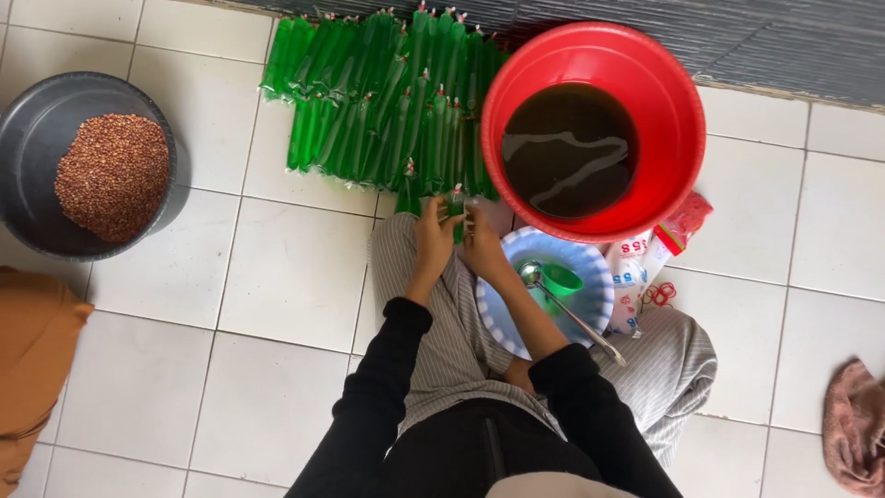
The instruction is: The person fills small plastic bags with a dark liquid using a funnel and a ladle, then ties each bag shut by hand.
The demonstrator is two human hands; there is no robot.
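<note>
My left hand (433, 235) and my right hand (481, 238) meet above my knee, both pinching the top of a narrow plastic tube of green liquid (454, 201). Just beyond them, several filled green tubes (378, 101) with tied tops lie side by side on the white tile floor. To the right stands a red bucket (678, 101) holding dark liquid. Under my right forearm a blue-and-white plate (590, 267) carries a green funnel (560, 278) and a metal ladle (572, 312).
A grey basin (28, 129) with small reddish-brown grains stands at the far left. Plastic packets (631, 267) and red rubber bands (660, 294) lie beside the plate. An orange cloth (28, 360) is at the left edge, a pink cloth (853, 424) at the right.
</note>
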